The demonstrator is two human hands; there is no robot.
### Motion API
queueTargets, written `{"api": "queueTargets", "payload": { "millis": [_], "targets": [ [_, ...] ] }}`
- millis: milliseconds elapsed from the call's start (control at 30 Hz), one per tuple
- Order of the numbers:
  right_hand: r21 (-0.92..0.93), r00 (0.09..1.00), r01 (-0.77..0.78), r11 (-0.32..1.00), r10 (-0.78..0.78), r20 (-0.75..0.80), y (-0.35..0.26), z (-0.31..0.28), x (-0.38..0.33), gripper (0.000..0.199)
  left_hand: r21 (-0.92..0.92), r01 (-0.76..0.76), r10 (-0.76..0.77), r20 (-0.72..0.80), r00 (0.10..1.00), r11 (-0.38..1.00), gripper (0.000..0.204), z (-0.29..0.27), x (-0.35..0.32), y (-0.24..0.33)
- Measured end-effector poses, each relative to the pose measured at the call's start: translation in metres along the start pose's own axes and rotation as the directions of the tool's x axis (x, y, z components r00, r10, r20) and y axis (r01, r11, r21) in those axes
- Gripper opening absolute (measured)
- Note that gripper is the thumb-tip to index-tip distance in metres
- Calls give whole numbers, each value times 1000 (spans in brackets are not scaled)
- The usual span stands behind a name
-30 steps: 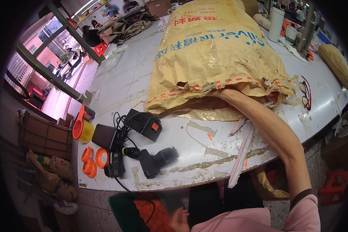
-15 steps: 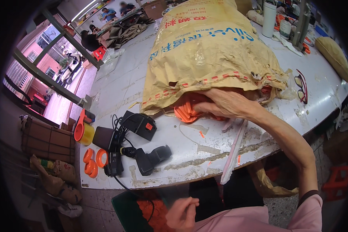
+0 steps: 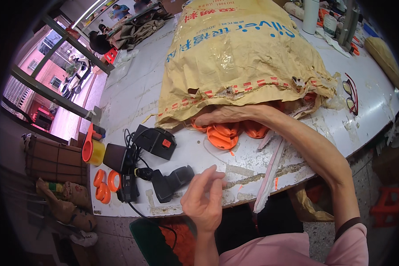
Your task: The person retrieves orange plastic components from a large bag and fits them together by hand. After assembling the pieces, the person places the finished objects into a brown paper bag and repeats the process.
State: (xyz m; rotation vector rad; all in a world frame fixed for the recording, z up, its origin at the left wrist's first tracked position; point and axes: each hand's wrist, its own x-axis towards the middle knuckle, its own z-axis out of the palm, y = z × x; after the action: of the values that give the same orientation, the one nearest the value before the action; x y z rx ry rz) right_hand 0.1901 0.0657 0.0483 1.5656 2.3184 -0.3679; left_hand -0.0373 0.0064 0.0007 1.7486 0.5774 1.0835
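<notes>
A large yellow woven sack [image 3: 235, 57] lies on the table with its torn mouth towards me. My right hand [image 3: 215, 116] is at that mouth, reaching leftward beneath its edge; its fingertips are partly hidden among orange plastic pieces. More rounded orange pieces [image 3: 222, 136] have come out onto the tabletop below the hand. My left hand [image 3: 203, 201] is raised over the table's front edge, fingers loosely bent, thumb apart from them, nothing visible in it. Nearest to it is a black handheld device [image 3: 170, 182] resting on the table.
Left on the white table [image 3: 133, 93] are a black box [image 3: 155, 142] with cables, orange rings [image 3: 114, 181] and a yellow container [image 3: 94, 153]. Red-framed glasses [image 3: 351, 94] and a white bottle [image 3: 310, 17] are at right. A green crate [image 3: 150, 244] stands below the edge.
My left hand has risen from below the table edge. My right hand has moved left along the sack's mouth, and more orange pieces now show on the table.
</notes>
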Motion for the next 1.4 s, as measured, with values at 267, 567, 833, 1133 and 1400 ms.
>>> {"api": "queueTargets", "payload": {
  "millis": [267, 567, 833, 1133, 1400],
  "targets": [
    [815, 810, -56, 576, 503, -300, -33, 22, -53, 43, -28, 1, -3, -55, 998, 1000, 25, 5, 0, -3],
    [655, 818, 131, 744, 291, -495, -32, 40, -85, 44, -44, 57, -59, -51, 997, 997, 26, 11, 2, 3],
    [525, 682, 260, 811, 231, -694, -38, 29, -49, 56, -37, 21, -27, -171, 985, 999, 27, 11, 0, -3],
    [353, 701, 113, 929, 177, -690, -63, 38, -41, 44, -70, 16, -31, -219, 975, 997, 27, 15, -2, -2],
    [572, 652, 373, 731, 232, -721, -48, 39, -52, 52, -47, -15, 6, -189, 982, 999, 37, 10, 3, -3]
  ]
}}
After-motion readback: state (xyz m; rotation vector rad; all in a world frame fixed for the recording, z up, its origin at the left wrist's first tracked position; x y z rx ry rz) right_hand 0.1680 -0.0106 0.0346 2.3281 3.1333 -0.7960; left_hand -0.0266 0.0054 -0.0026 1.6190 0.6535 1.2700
